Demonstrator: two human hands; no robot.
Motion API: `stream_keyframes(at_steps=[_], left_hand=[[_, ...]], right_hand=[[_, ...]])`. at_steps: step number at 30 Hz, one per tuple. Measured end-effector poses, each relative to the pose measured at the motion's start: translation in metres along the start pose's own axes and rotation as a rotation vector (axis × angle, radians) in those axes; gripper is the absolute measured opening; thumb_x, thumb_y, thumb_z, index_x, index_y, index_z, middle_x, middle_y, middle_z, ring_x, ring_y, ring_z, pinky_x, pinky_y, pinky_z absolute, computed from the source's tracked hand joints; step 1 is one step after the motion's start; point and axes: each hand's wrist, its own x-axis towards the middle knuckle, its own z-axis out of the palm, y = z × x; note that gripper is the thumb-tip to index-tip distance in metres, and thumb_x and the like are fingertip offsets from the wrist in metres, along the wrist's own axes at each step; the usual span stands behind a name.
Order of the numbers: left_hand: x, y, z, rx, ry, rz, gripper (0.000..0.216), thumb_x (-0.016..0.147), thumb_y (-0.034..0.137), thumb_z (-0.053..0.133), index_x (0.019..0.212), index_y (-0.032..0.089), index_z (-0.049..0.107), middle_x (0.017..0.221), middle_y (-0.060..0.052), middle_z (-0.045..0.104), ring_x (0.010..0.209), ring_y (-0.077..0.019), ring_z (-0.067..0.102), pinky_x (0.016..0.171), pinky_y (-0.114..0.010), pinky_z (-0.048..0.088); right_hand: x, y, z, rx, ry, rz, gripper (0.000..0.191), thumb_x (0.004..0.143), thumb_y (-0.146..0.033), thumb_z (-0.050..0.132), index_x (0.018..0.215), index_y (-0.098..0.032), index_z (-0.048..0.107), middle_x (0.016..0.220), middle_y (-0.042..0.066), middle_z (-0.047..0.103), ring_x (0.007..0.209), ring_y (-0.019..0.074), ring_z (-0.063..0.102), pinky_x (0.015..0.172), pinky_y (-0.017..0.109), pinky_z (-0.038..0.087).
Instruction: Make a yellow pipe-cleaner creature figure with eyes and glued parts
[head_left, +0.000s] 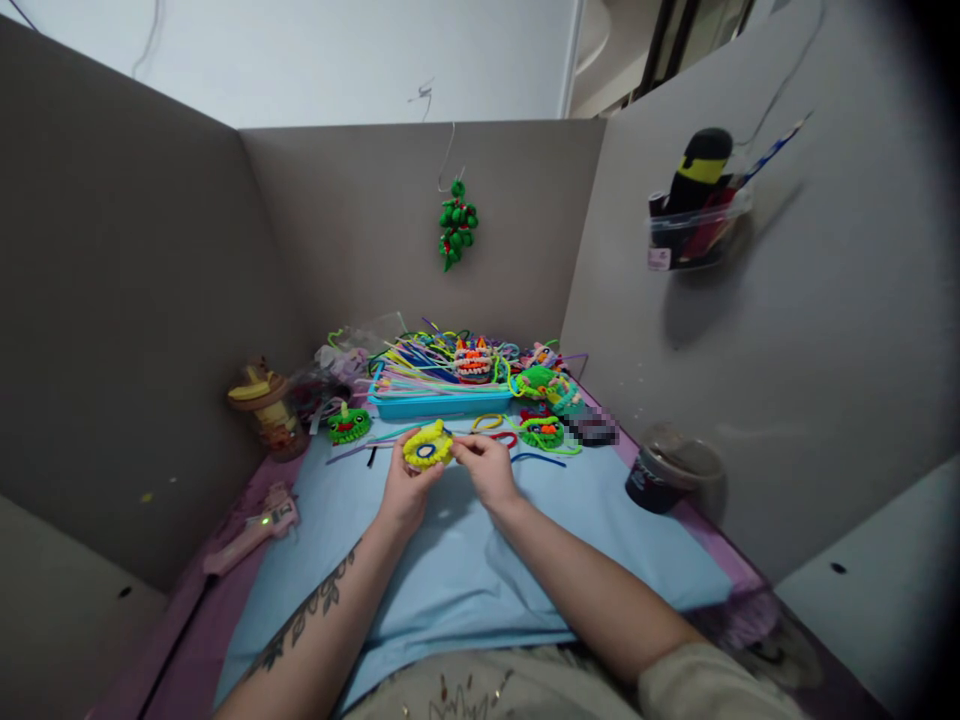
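Observation:
A round yellow pipe-cleaner piece (428, 446), with a dark blue ring near its middle, is held up over the blue cloth. My left hand (407, 480) grips its left and lower side, fingers closed on it. At its right edge, the fingertips of my right hand (486, 466) are pinched together; whether they grip the yellow piece or a small bit on it is hard to make out. Just beyond my hands lie a yellow pipe-cleaner loop (487, 422), a red loop (504, 438) and a blue pipe cleaner (538, 459).
A blue tray (442, 405) full of pipe cleaners stands at the back. Green pipe-cleaner figures (349, 425) sit on both sides. A pink glue gun (259, 530) with a lit green light lies left. A dark cup (656, 480) stands right. Grey partitions (420, 200) enclose the table.

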Motion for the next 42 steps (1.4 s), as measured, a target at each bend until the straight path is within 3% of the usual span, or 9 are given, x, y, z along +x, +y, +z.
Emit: stream_keyframes(at_steps=[6, 11, 14, 18, 21, 26, 31, 42], left_hand=[[0.004, -0.001, -0.002, -0.056, -0.02, -0.024, 0.073, 0.054, 0.014, 0.078, 0.117, 0.024, 0.043, 0.105, -0.004, 0.063, 0.093, -0.0169, 0.061, 0.084, -0.028, 0.044], [0.011, 0.004, -0.01, -0.185, -0.05, -0.077, 0.076, 0.059, 0.014, 0.076, 0.124, 0.027, 0.038, 0.103, -0.003, 0.063, 0.088, -0.0144, 0.062, 0.081, -0.026, 0.046], [0.013, 0.008, -0.016, -0.227, -0.07, -0.097, 0.076, 0.061, 0.015, 0.075, 0.125, 0.028, 0.037, 0.102, -0.001, 0.063, 0.088, -0.0138, 0.062, 0.084, -0.027, 0.046], [0.015, 0.008, -0.02, -0.228, -0.112, -0.133, 0.077, 0.061, 0.017, 0.075, 0.126, 0.031, 0.036, 0.109, -0.002, 0.059, 0.093, -0.016, 0.061, 0.085, -0.031, 0.045], [0.015, 0.007, -0.02, -0.222, -0.125, -0.15, 0.077, 0.061, 0.016, 0.075, 0.125, 0.032, 0.036, 0.113, -0.002, 0.057, 0.095, -0.0177, 0.06, 0.084, -0.034, 0.046], [0.015, 0.004, -0.019, -0.22, -0.067, -0.138, 0.077, 0.061, 0.015, 0.075, 0.125, 0.031, 0.035, 0.111, -0.003, 0.059, 0.092, -0.0169, 0.061, 0.082, -0.032, 0.047], [0.016, -0.001, -0.016, -0.172, 0.006, -0.088, 0.079, 0.064, 0.018, 0.073, 0.129, 0.027, 0.029, 0.091, -0.003, 0.065, 0.08, -0.0143, 0.064, 0.076, -0.029, 0.048], [0.017, -0.005, -0.011, -0.125, 0.105, -0.044, 0.064, 0.059, 0.017, 0.075, 0.113, 0.021, 0.043, 0.093, -0.003, 0.065, 0.08, -0.0137, 0.063, 0.076, -0.026, 0.046]], right_hand=[[-0.005, -0.006, 0.002, -0.084, 0.01, -0.079, 0.014, 0.068, -0.029, 0.064, 0.072, -0.016, 0.066, 0.07, 0.002, 0.064, 0.066, 0.0157, 0.056, 0.063, 0.028, 0.045], [-0.008, -0.004, 0.005, -0.035, 0.012, -0.187, 0.022, 0.07, -0.033, 0.063, 0.086, -0.018, 0.058, 0.084, 0.003, 0.059, 0.076, 0.0153, 0.055, 0.069, 0.027, 0.046], [-0.006, 0.003, 0.004, 0.09, 0.039, -0.104, 0.03, 0.067, -0.03, 0.066, 0.092, -0.021, 0.051, 0.089, 0.003, 0.056, 0.079, 0.0146, 0.055, 0.072, 0.027, 0.047], [-0.002, 0.008, 0.004, 0.314, -0.073, 0.109, 0.043, 0.06, -0.022, 0.069, 0.097, -0.022, 0.047, 0.09, 0.001, 0.056, 0.073, 0.0127, 0.056, 0.065, 0.026, 0.047], [0.0, 0.008, 0.005, 0.4, -0.099, 0.127, 0.046, 0.057, -0.016, 0.069, 0.096, -0.022, 0.046, 0.083, -0.002, 0.056, 0.07, 0.011, 0.056, 0.063, 0.023, 0.045], [0.0, 0.01, 0.007, 0.375, -0.076, 0.087, 0.043, 0.057, -0.015, 0.069, 0.095, -0.021, 0.049, 0.08, -0.002, 0.054, 0.07, 0.0109, 0.055, 0.064, 0.023, 0.045], [-0.002, 0.011, 0.009, 0.337, -0.108, -0.004, 0.038, 0.06, -0.015, 0.068, 0.094, -0.021, 0.052, 0.085, 0.0, 0.057, 0.077, 0.0121, 0.055, 0.071, 0.024, 0.045], [-0.005, 0.01, 0.011, 0.353, -0.12, 0.008, 0.034, 0.06, -0.015, 0.068, 0.091, -0.021, 0.054, 0.085, -0.001, 0.057, 0.075, 0.0119, 0.056, 0.072, 0.025, 0.046]])
